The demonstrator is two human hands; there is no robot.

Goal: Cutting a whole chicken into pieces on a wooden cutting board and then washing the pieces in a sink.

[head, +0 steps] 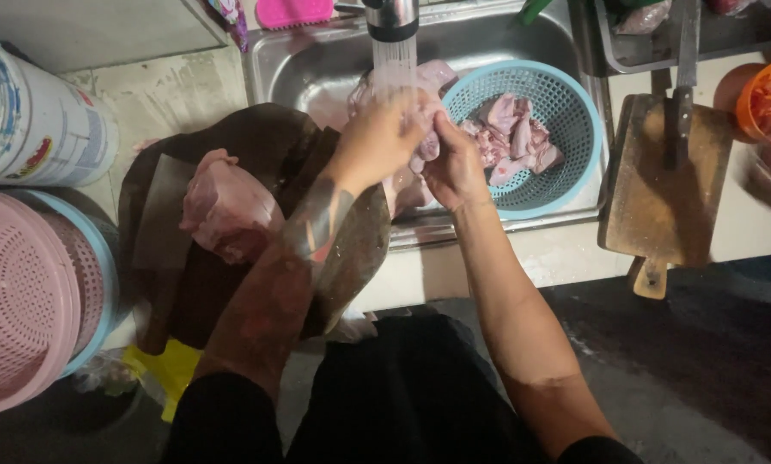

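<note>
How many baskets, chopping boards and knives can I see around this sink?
Perforated plastic baskets: 2, a blue one holding raw meat in the sink and a pink one at far left.
Chopping boards: 2, a dark round one and a rectangular wooden one.
Knives: 1, a dark-handled one.
Total: 5

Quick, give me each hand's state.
Left hand: closed on meat under the tap's water.
Right hand: gripping the same meat.

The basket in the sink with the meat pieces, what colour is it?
Light blue basket, seen clearly in the head view, just beside the right hand.
</note>
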